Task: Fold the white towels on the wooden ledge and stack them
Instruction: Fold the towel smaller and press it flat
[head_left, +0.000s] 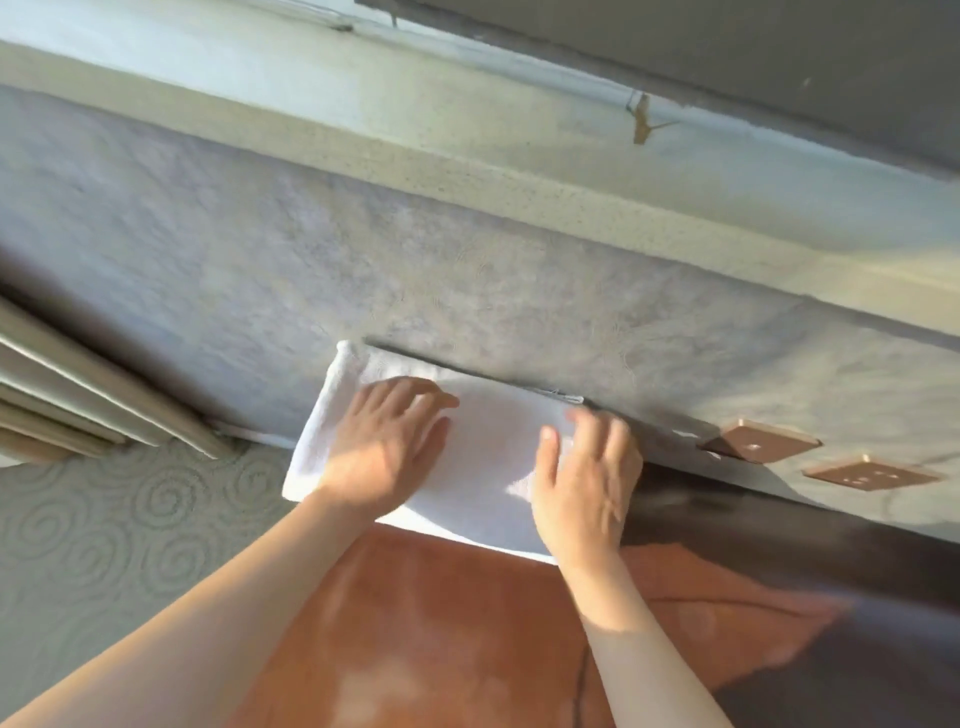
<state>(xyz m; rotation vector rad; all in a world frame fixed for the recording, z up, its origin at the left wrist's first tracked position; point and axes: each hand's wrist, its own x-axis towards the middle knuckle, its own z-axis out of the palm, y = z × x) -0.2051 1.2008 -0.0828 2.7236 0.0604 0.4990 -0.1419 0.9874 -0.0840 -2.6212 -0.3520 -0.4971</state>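
Two hands lie flat on one folded white towel (488, 441) at the ledge's (779, 525) far-left end against the wall: left hand (387, 447) with fingers spread, right hand (587, 483) just right, holding nothing.

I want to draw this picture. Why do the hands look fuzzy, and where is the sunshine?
Head view: the right hand has smeared fingers, likely motion blur; sunlight brightens the white towel and the left hand, while the wooden ledge lies dark; the whole view is tilted.
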